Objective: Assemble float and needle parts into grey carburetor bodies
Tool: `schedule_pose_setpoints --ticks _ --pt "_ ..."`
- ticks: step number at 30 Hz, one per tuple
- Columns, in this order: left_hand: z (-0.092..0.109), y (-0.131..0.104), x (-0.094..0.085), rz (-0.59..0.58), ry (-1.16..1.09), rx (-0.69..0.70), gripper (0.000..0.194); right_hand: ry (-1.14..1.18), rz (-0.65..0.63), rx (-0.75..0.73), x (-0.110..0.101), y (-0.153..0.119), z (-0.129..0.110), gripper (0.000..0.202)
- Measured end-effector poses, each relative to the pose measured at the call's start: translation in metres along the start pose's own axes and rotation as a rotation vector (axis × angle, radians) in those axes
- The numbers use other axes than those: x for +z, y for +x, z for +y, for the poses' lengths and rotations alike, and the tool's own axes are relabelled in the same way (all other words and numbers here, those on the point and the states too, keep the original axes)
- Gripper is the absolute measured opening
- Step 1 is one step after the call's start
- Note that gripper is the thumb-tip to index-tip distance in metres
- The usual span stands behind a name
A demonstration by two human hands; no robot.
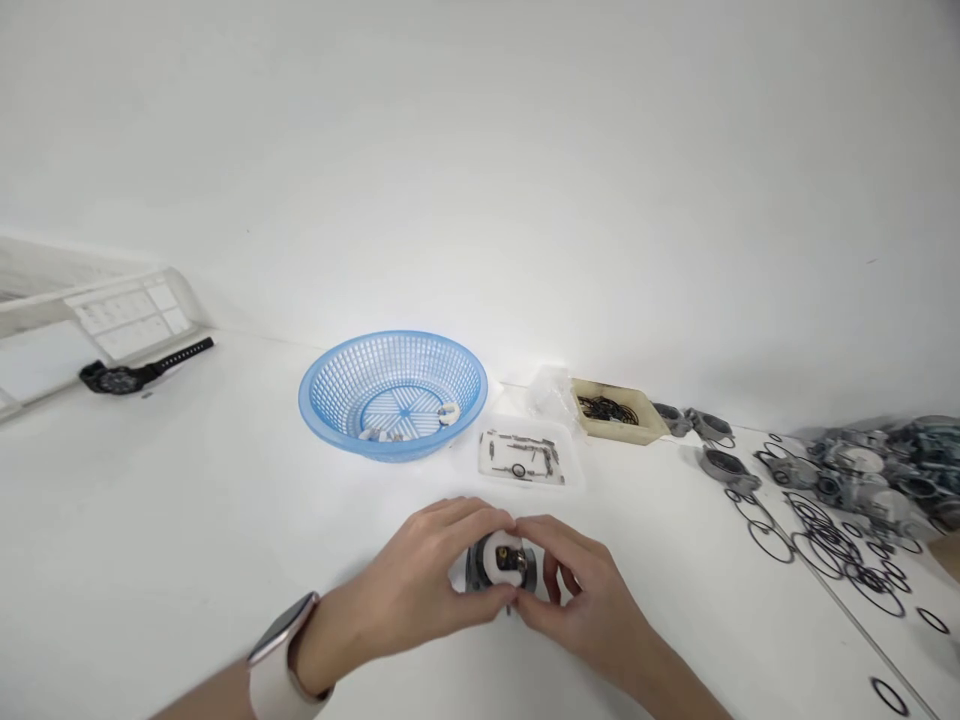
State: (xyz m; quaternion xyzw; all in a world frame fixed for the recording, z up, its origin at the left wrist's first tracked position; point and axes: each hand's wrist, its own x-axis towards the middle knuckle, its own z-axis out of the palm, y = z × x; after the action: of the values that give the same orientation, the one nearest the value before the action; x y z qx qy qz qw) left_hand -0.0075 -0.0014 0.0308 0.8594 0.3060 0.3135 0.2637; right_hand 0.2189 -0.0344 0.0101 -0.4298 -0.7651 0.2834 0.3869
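Near the front of the white table, my left hand (442, 570) and my right hand (574, 585) meet around a small round part. Its white disc (493, 558) has a dark, brass-toned centre and sits in a dark grey housing (472, 572). Fingertips of both hands press the disc's upper edge, and both thumbs touch its lower edge. A thin dark pin shows just below the thumbs. Fingers cover much of the housing. A watch with a pale strap (281, 680) is on my left wrist.
Beyond my hands stand a blue basket (322, 430) with white parts and a clear tray (574, 470) of small metal pieces. A cream box (637, 432) holds black rings. Grey housings (847, 475) and loose black rings (772, 545) lie right; a black wristwatch (124, 378) lies left.
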Motion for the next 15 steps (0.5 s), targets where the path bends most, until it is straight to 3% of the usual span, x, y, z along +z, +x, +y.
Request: schedule_pose_setpoints --ticks 5,10,13,15 --pt "-0.006 0.001 -0.002 -0.027 0.070 -0.003 0.041 0.018 -0.094 0.070 -0.006 -0.001 0.002 0.050" --pt "-0.004 0.001 -0.001 -0.068 0.123 0.042 0.041 0.035 -0.087 0.103 -0.013 0.000 0.007 0.041" --pt "-0.003 0.001 0.002 -0.057 0.165 0.058 0.036 0.066 -0.022 0.091 -0.014 0.000 0.012 0.024" --pt "-0.003 0.000 0.003 -0.048 0.184 0.063 0.034 0.065 0.070 0.104 -0.018 0.001 0.016 0.031"
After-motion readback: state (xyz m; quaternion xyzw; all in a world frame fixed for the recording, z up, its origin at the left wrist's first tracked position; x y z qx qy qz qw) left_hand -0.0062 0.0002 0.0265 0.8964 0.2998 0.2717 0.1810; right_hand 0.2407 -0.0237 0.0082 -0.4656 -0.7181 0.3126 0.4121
